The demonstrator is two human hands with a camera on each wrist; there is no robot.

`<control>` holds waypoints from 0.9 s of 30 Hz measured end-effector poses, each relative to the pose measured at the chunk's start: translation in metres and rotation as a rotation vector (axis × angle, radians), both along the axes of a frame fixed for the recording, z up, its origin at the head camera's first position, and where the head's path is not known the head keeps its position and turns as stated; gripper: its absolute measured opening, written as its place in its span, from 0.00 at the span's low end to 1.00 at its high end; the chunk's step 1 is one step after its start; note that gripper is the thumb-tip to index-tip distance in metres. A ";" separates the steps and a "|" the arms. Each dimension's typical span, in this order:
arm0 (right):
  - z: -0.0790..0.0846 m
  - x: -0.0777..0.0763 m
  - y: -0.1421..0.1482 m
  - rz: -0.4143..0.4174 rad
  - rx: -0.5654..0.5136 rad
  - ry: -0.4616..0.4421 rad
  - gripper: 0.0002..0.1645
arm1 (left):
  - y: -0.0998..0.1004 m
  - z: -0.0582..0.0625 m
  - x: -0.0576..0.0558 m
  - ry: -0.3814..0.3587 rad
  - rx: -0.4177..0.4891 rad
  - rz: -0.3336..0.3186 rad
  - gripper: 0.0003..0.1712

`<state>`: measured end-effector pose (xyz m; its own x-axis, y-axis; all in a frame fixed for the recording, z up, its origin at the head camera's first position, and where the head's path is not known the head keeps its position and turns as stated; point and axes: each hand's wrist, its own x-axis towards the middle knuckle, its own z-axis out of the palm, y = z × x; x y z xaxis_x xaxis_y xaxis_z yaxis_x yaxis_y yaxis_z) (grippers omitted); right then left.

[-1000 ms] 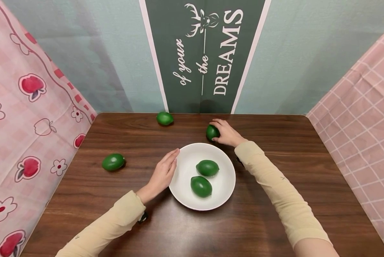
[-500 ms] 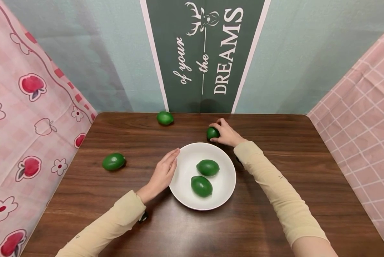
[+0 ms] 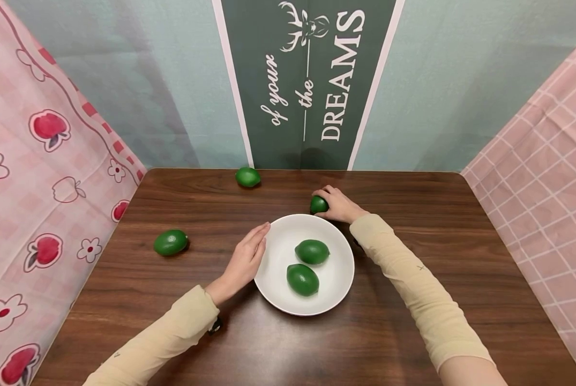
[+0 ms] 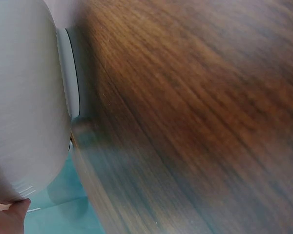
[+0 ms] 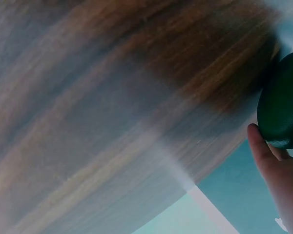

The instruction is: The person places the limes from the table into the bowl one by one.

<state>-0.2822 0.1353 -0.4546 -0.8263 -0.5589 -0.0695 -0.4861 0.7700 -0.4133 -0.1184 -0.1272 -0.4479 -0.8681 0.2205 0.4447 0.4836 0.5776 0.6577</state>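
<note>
A white bowl (image 3: 336, 279) stands mid-table with two green limes inside, a rear lime (image 3: 312, 251) and a front lime (image 3: 303, 280). My left hand (image 3: 241, 262) rests against the bowl's left rim with its fingers straight. In the left wrist view, the bowl's outer wall (image 4: 24, 97) fills the left side, and a bit of the hand (image 4: 10, 217) shows below it. Behind the bowl, my right hand (image 3: 338, 205) grips another lime (image 3: 319, 204), its fingers curled round it. The right wrist view shows this lime (image 5: 283, 102) above the fingers; whether it touches the table I cannot tell.
One loose lime (image 3: 247, 177) lies by the back edge of the wooden table (image 3: 413, 203). A further lime (image 3: 170, 243) lies on the left. Hanging cloths enclose the table: a printed blue-green cloth (image 3: 181, 80) behind, pink cloths on both sides.
My right fingers have closed more firmly round the lime, and hand and lime have shifted slightly nearer the bowl. The left hand and bowl stay in place.
</note>
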 end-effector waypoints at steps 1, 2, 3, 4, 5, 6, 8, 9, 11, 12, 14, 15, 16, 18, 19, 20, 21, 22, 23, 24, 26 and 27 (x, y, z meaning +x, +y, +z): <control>0.000 0.000 0.000 0.003 -0.001 0.001 0.36 | 0.000 0.000 0.000 -0.001 0.000 0.001 0.18; 0.000 0.000 0.000 0.005 -0.002 0.004 0.36 | 0.000 0.000 0.000 -0.001 0.000 0.002 0.18; -0.001 0.000 0.001 0.007 -0.004 0.007 0.36 | 0.000 0.000 0.000 -0.002 0.000 0.003 0.18; -0.001 0.001 0.001 0.008 -0.006 0.010 0.36 | 0.000 0.000 0.000 -0.002 0.000 0.006 0.18; -0.001 0.001 0.001 0.012 -0.005 0.015 0.36 | 0.000 0.000 0.001 -0.002 -0.001 0.006 0.18; -0.001 0.001 0.002 0.014 -0.004 0.019 0.36 | 0.000 0.000 0.001 -0.002 -0.001 0.007 0.18; -0.001 0.001 0.002 0.017 0.001 0.025 0.35 | 0.000 -0.001 0.000 -0.001 0.000 0.006 0.18; -0.001 0.001 0.003 0.018 0.002 0.026 0.35 | 0.000 -0.001 0.000 -0.002 0.001 0.006 0.18; -0.001 0.001 0.003 0.022 0.009 0.031 0.35 | 0.000 -0.001 0.001 -0.003 0.000 0.005 0.18; -0.001 0.002 0.004 0.020 0.011 0.031 0.35 | 0.000 -0.001 0.001 -0.003 -0.001 0.006 0.18; 0.000 0.003 0.005 0.016 0.009 0.031 0.35 | 0.000 -0.001 0.001 -0.003 -0.004 0.008 0.18; 0.001 0.003 0.006 0.017 0.006 0.034 0.35 | 0.001 -0.001 0.001 -0.003 -0.005 0.009 0.19; 0.002 0.003 0.006 0.014 0.007 0.036 0.35 | 0.001 -0.001 0.001 -0.002 -0.008 0.010 0.19; 0.004 0.003 0.008 0.008 0.006 0.041 0.36 | 0.001 0.000 0.001 0.000 -0.011 0.009 0.19; 0.004 0.003 0.009 0.007 0.006 0.044 0.36 | 0.001 0.000 0.000 0.001 -0.013 0.010 0.19; 0.005 0.003 0.010 0.005 0.006 0.046 0.36 | 0.001 0.000 0.000 0.003 -0.016 0.010 0.19; 0.006 0.003 0.011 0.005 0.007 0.048 0.36 | 0.001 0.000 0.000 0.005 -0.018 0.010 0.19; 0.007 0.003 0.011 0.003 0.007 0.047 0.36 | 0.002 0.000 0.000 0.008 -0.019 0.011 0.19; 0.007 0.003 0.012 0.004 0.008 0.049 0.36 | 0.002 0.000 0.000 0.011 -0.019 0.010 0.19; 0.008 0.003 0.013 0.005 0.008 0.051 0.36 | 0.002 0.000 0.000 0.014 -0.020 0.011 0.19; 0.010 0.003 0.015 0.006 0.005 0.050 0.37 | 0.002 0.001 0.000 0.020 -0.021 0.011 0.19; 0.012 0.004 0.015 0.005 0.007 0.050 0.37 | 0.002 0.001 0.000 0.022 -0.021 0.010 0.19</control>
<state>-0.2786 0.1508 -0.4431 -0.8261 -0.5625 -0.0320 -0.5097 0.7704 -0.3830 -0.1184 -0.1250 -0.4470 -0.8607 0.2210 0.4587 0.4914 0.5965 0.6346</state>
